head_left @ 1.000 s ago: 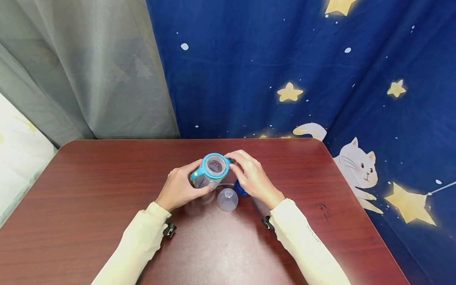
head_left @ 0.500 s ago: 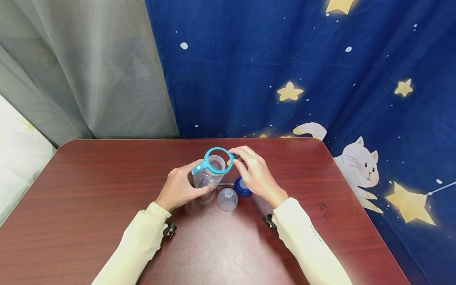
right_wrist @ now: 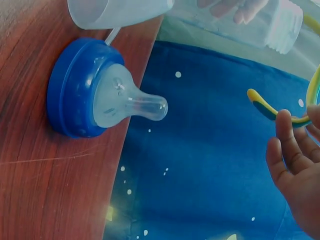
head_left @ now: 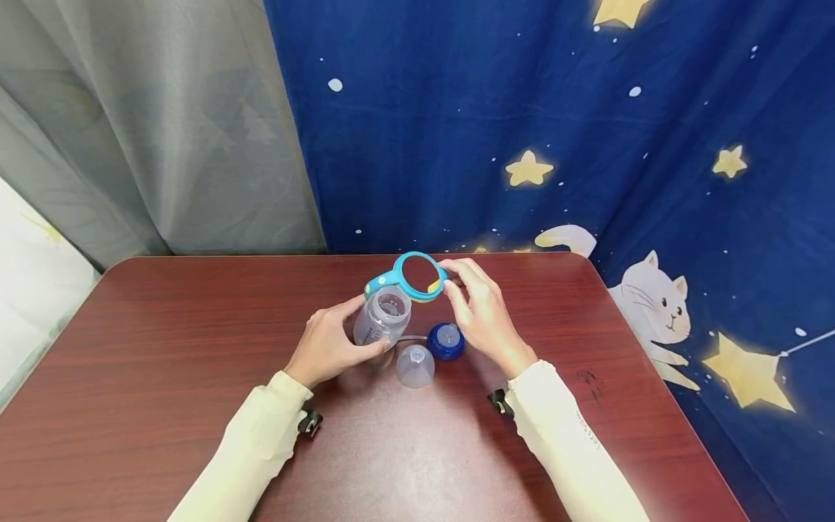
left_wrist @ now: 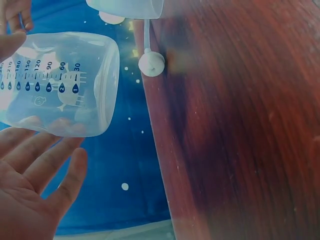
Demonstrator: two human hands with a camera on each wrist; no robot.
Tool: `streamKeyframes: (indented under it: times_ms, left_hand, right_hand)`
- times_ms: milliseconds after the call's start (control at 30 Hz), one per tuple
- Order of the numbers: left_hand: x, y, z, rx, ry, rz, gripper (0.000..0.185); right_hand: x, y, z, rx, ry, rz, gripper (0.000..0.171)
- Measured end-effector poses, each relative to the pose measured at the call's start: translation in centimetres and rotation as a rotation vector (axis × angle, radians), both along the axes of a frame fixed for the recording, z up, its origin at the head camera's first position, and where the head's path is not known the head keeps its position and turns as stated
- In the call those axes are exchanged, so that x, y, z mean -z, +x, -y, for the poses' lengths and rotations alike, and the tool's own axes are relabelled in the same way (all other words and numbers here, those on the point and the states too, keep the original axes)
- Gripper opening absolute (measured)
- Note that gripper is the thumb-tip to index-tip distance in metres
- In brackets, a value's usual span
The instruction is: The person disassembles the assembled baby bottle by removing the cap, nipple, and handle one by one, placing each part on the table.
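Observation:
My left hand grips a clear baby bottle around its side, with the open mouth tilted up. In the left wrist view, the bottle shows blue measuring marks between thumb and fingers. My right hand pinches one end of a blue and yellow bottle-handle ring. That ring is off the bottle's neck, up and to the right of the mouth. Below it on the table stand a dark blue collar with a clear teat and a clear dome cap.
A thin straw with a white ball weight lies behind the cap, running toward the blue collar. The reddish wooden table ends at a far edge before grey and blue curtains.
My right hand has lifted the handle ring off the bottle's neck and carried it up and right. The left hand with the bottle has stayed nearly still.

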State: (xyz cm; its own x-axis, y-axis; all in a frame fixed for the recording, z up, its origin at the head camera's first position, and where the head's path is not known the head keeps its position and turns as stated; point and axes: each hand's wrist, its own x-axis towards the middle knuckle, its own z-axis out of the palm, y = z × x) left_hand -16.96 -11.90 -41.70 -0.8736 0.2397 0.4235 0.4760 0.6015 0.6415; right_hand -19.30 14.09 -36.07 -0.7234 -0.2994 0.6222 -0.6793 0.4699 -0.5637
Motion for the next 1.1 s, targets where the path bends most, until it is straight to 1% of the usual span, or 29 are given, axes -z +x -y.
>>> streamKeyframes:
  times_ms: [167,300,500,633,767,933,1100]
  left_hand:
    - [0.0,0.1,0.0,-0.011,0.001,-0.004,0.074]
    - [0.0,0.2,0.0,-0.012,0.004,-0.006,0.073]
    - [0.0,0.2,0.0,-0.012,0.003,-0.004,0.072]
    - [0.1,0.1,0.0,-0.014,0.001,0.001,0.072]
    - [0.1,0.1,0.0,-0.018,-0.005,0.0,0.071]
    - [0.0,0.0,0.0,-0.014,-0.006,0.004,0.071]
    - [0.1,0.0,0.0,-0.02,-0.01,0.008,0.071]
  right_hand:
    - [0.2,-0.3,-0.2,0.106,-0.009,-0.01,0.024]
    - [0.7,-0.6,-0.2,0.188,0.01,-0.007,0.023]
    - [1.9,-1.1,-0.1,0.259,0.057,0.043,0.021]
    - [2.5,-1.3,0.0,0.288,0.094,0.105,0.022]
    - [3.2,-1.5,0.0,0.296,0.151,0.162,0.022]
    - [3.9,-1.7,0.1,0.31,0.229,0.208,0.021]
    - [4.3,-1.9,0.1,0.331,0.273,0.254,0.019]
